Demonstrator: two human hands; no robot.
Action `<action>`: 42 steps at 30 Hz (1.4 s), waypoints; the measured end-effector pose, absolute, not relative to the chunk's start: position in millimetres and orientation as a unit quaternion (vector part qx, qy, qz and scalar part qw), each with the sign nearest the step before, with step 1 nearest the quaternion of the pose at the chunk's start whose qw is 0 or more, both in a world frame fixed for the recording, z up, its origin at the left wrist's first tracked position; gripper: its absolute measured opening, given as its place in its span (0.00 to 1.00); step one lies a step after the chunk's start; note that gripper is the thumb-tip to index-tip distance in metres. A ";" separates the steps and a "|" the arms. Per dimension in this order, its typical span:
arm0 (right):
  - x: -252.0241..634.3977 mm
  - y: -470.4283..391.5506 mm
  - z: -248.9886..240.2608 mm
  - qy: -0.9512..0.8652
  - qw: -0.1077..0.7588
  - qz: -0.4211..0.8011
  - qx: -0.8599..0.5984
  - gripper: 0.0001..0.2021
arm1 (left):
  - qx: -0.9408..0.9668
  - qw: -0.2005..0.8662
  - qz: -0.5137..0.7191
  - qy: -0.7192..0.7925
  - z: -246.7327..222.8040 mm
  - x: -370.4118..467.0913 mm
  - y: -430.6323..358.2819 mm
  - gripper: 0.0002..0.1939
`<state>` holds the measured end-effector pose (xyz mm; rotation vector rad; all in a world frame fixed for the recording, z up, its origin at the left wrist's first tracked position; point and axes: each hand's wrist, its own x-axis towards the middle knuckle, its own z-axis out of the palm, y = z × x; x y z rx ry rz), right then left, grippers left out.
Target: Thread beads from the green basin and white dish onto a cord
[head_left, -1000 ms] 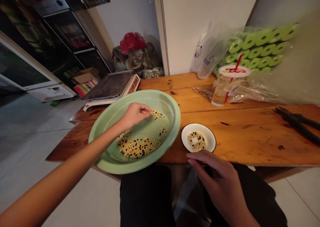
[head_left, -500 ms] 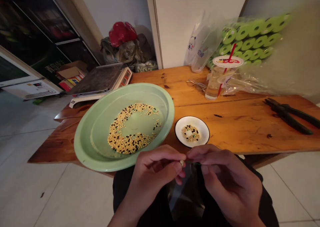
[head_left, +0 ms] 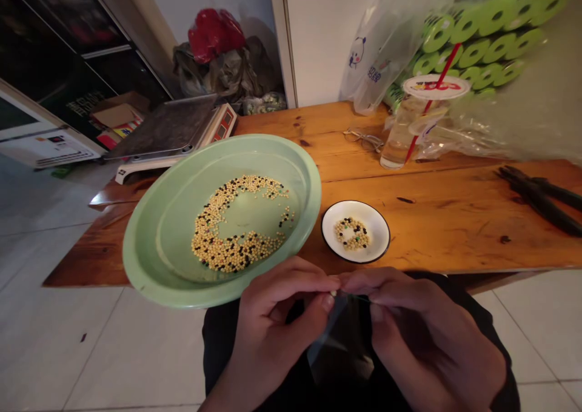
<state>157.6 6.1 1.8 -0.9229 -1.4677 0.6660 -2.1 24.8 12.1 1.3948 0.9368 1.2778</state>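
Observation:
Between the thumb and forefinger of my left hand (head_left: 284, 321) is a small cream bead (head_left: 333, 293). My right hand (head_left: 422, 327) is beside it, fingertips pinched on a thin green thread (head_left: 359, 297) that runs toward the bead. Whether the thread passes through the bead I cannot tell. Just beyond my hands stands a white dish (head_left: 377, 237) with a dark rim, holding a ring of cream, black and a few green beads (head_left: 352, 235). To the left a large pale green basin (head_left: 159, 218) holds many more such beads (head_left: 227, 251), spread in a curve.
On the wooden table (head_left: 431, 236) lie pliers (head_left: 541, 197) at right and glasses (head_left: 364, 139) at the back. A clear cup (head_left: 404, 133) with a red straw stands near plastic-wrapped green rolls (head_left: 486, 42). A scale (head_left: 177, 133) is behind the basin.
The view has shifted slightly, so the table things sit a little higher. My two hands' fingertips are closer together at the bead. Both hands keep their pinch.

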 end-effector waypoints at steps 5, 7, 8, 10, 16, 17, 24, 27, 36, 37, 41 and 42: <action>158.6 5.8 2.3 -0.635 0.592 0.296 -0.398 0.18 | 0.593 0.468 0.525 0.392 13.0 -2.2 24.8 0.20; 157.9 6.5 2.9 -0.630 0.597 0.297 -0.397 0.18 | 0.595 0.464 0.525 0.394 12.1 -2.4 24.5 0.20; 157.4 7.0 3.1 -0.631 0.597 0.297 -0.397 0.18 | 0.597 0.461 0.525 0.395 11.5 -2.4 24.2 0.20; 156.6 7.5 3.2 -0.632 0.592 0.299 -0.401 0.18 | 0.601 0.457 0.524 0.395 10.1 -2.4 23.2 0.21; 156.9 6.0 1.6 -0.628 0.591 0.303 -0.406 0.18 | 0.609 0.442 0.525 0.398 9.3 -1.6 22.3 0.19; 157.0 5.8 1.4 -0.630 0.589 0.301 -0.407 0.18 | 0.612 0.437 0.524 0.399 9.2 -1.5 22.7 0.19; 155.5 12.8 2.6 -0.639 0.563 0.331 -0.408 0.12 | 0.638 0.404 0.523 0.395 4.5 -1.7 21.8 0.18; 155.0 18.1 2.7 -0.566 0.567 0.431 -0.414 0.09 | 0.588 0.468 0.520 0.406 4.5 -0.6 20.3 0.17; 156.1 23.1 -12.6 -0.594 0.534 0.367 -0.478 0.07 | 0.589 0.400 0.520 0.472 -0.2 8.8 24.5 0.09; 156.7 24.1 -15.0 -0.611 0.523 0.322 -0.499 0.07 | 0.606 0.367 0.517 0.481 -2.8 11.0 25.7 0.08; 162.1 29.9 -22.1 -0.632 0.477 0.162 -0.589 0.15 | 0.679 0.204 0.491 0.507 -17.4 20.5 32.9 0.07; 163.8 31.2 -23.0 -0.634 0.465 0.138 -0.602 0.16 | 0.695 0.169 0.482 0.506 -21.5 22.6 34.8 0.07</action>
